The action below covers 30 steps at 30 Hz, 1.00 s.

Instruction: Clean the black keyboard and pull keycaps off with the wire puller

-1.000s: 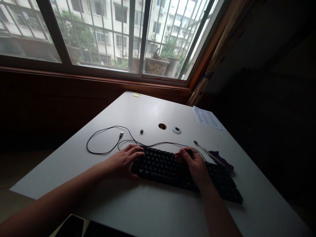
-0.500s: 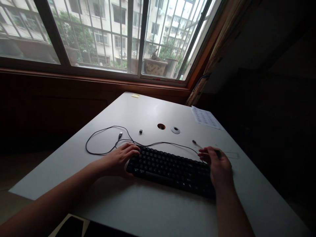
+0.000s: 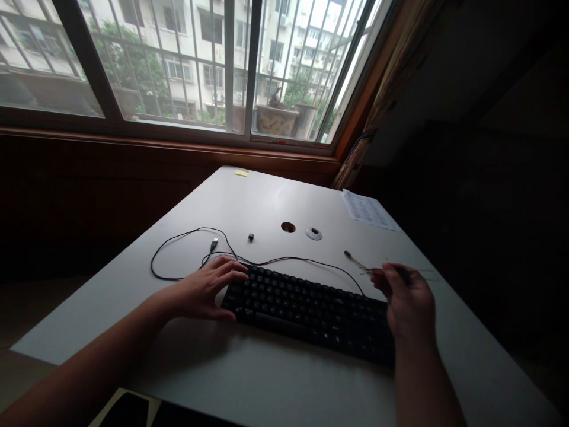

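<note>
Moving rightward, the right hand [image 3: 408, 296] pinches a wire tool [image 3: 403, 273], uncovering the middle of the keyboard [image 3: 304, 303], whose left end the left hand [image 3: 208, 289] clasps.

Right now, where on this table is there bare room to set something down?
Free: between the yellow slip and round hole; also this side of the keyboard, between the forearms. Crowded: around the right hand, with the keyboard and thin stick close.
</note>
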Motion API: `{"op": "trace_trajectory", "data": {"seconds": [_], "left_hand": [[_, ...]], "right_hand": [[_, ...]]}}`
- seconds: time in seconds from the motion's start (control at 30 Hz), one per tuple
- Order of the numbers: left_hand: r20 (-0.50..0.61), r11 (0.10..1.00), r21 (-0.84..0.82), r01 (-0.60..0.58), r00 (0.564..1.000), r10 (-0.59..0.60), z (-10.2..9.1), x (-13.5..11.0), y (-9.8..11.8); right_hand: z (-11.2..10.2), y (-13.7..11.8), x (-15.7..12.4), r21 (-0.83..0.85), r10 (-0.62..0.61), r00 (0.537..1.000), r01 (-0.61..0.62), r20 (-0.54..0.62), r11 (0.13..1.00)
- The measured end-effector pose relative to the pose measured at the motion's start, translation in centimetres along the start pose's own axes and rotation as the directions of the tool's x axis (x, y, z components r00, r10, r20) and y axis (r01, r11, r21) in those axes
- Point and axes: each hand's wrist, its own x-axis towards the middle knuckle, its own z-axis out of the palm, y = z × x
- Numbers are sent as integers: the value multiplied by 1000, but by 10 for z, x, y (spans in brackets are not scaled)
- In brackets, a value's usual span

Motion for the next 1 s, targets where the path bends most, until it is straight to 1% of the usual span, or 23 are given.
{"op": "trace_trajectory", "data": {"seconds": [0.07,0.17,0.23,0.3,0.37,0.43,0.6,0.7,0.8,0.9,1.0], "left_hand": [[-25,1000,-9,3,1000,-4,0,1,-4],[-129,1000,20,-5,992,7,4,2,-13],[-195,999,47,-24,980,32,6,3,-18],[-236,998,58,-35,971,48,7,3,-21],[-261,998,57,-33,964,47,6,2,-23],[-286,998,60,-25,957,41,6,2,-24],[-321,996,88,7,947,22,8,2,-26],[-341,995,98,9,940,25,9,1,-27],[-369,995,96,12,929,25,8,1,-27],[-395,996,91,26,919,12,8,1,-26],[-411,995,87,49,912,-9,9,1,-25]], "right_hand": [[0,0,0,6,16,1000,-15,-7,1000],[0,0,-1,2,25,1000,-26,18,1000],[0,-2,-1,-1,-5,1000,5,14,1000],[-2,-4,0,5,-43,999,43,-16,999],[-5,-6,1,8,-58,998,58,-41,998],[-6,-7,1,1,-47,998,47,-39,999],[0,-5,-3,-44,-11,999,13,32,999],[7,0,-8,-56,9,995,-4,99,998],[16,7,-16,-84,59,975,-42,214,996],[27,9,-26,-144,111,931,-64,347,987],[38,8,-38,-202,138,879,-49,457,978]]}}
